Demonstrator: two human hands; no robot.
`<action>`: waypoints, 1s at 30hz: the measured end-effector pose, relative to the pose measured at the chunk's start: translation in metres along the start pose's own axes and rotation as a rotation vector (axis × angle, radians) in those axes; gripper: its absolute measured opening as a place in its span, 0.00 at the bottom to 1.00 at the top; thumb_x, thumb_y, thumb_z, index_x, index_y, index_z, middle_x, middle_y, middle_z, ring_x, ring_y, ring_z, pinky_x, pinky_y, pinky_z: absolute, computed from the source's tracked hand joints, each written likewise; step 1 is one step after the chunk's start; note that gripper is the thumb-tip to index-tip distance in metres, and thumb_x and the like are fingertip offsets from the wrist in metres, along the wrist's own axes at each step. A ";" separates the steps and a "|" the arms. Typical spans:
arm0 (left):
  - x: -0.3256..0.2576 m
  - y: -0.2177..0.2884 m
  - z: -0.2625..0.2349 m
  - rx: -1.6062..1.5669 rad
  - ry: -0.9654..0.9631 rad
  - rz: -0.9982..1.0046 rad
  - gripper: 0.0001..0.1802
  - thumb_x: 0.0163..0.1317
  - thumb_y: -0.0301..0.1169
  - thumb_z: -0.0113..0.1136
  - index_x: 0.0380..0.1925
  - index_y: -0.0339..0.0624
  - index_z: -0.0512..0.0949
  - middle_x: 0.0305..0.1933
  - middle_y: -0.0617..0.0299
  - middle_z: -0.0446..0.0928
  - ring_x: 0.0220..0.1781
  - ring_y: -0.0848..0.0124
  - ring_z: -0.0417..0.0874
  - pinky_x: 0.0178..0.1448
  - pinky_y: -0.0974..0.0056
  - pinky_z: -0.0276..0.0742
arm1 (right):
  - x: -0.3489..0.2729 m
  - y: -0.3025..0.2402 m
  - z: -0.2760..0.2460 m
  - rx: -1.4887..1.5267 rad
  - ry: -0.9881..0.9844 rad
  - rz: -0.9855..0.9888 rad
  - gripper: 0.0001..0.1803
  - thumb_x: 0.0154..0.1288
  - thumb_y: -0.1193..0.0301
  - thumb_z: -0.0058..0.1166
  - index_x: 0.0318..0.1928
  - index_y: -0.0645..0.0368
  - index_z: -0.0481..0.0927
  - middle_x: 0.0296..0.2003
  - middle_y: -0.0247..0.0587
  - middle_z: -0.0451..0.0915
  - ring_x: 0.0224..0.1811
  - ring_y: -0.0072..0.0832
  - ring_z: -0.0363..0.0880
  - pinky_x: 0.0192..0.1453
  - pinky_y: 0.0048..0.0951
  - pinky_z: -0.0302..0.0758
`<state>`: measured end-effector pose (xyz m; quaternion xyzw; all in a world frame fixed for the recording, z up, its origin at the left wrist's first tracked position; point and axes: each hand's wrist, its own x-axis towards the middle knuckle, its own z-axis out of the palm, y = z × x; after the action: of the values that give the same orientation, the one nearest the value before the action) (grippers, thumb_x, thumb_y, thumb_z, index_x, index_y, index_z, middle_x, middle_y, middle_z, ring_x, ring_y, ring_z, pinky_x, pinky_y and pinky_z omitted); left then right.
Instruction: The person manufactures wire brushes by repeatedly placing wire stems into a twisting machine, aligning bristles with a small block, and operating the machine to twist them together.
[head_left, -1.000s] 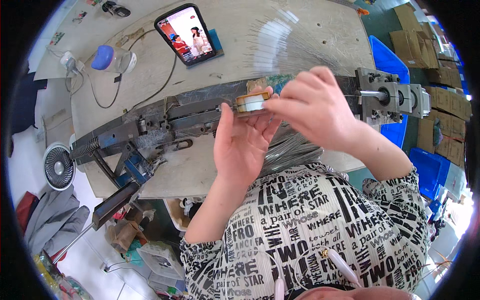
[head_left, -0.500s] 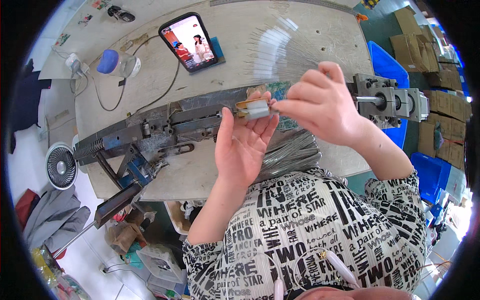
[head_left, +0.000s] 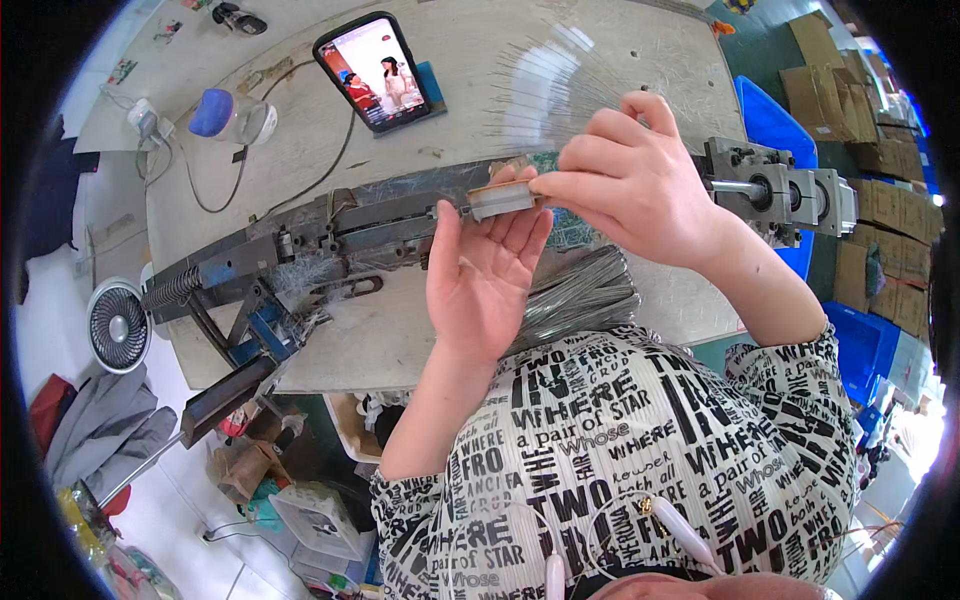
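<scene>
- Pinched between the right hand's [head_left: 640, 185] fingertips, a small grey metal piece [head_left: 500, 199] sits above the bench, touching the left hand's [head_left: 483, 275] fingertips; that hand is open, palm up, gripping nothing.
- Such a light pinch could let the piece slip and drop toward the long metal machine [head_left: 330, 235] or the wire bundle [head_left: 575, 300] below.
- Clear thin strands [head_left: 545, 85] fan out just behind; the right hand could snag them.

A black phone [head_left: 378, 72] leans at the far side of the table, its screen lit in bright colours. Brown cardboard boxes [head_left: 862, 100] are stacked at the right, beside blue crates [head_left: 775, 125].
</scene>
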<state>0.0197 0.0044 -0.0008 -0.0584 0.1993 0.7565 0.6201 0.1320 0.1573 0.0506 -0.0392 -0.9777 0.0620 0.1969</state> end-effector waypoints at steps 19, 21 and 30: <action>0.000 0.002 0.005 0.034 0.014 0.021 0.34 0.73 0.53 0.37 0.64 0.34 0.61 0.67 0.51 0.64 0.67 0.64 0.66 0.73 0.58 0.58 | -0.002 0.001 -0.001 -0.117 -0.006 -0.056 0.08 0.49 0.69 0.57 0.33 0.45 0.79 0.26 0.21 0.70 0.36 0.21 0.71 0.54 0.37 0.61; -0.001 0.001 0.007 0.018 0.050 0.030 0.39 0.70 0.54 0.41 0.65 0.28 0.58 0.67 0.47 0.63 0.67 0.61 0.66 0.74 0.57 0.59 | -0.001 0.002 -0.002 -0.118 -0.014 -0.059 0.08 0.49 0.69 0.57 0.32 0.45 0.79 0.26 0.21 0.70 0.35 0.21 0.71 0.55 0.37 0.61; -0.004 0.003 0.019 0.101 0.057 0.053 0.40 0.70 0.55 0.41 0.64 0.26 0.57 0.66 0.45 0.63 0.70 0.59 0.63 0.75 0.58 0.57 | -0.008 -0.001 0.003 0.029 0.137 0.072 0.10 0.47 0.70 0.59 0.33 0.48 0.77 0.28 0.23 0.72 0.38 0.24 0.74 0.57 0.39 0.62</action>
<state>0.0210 0.0071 0.0191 -0.0433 0.2562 0.7596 0.5963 0.1379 0.1554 0.0450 -0.0757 -0.9588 0.0805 0.2615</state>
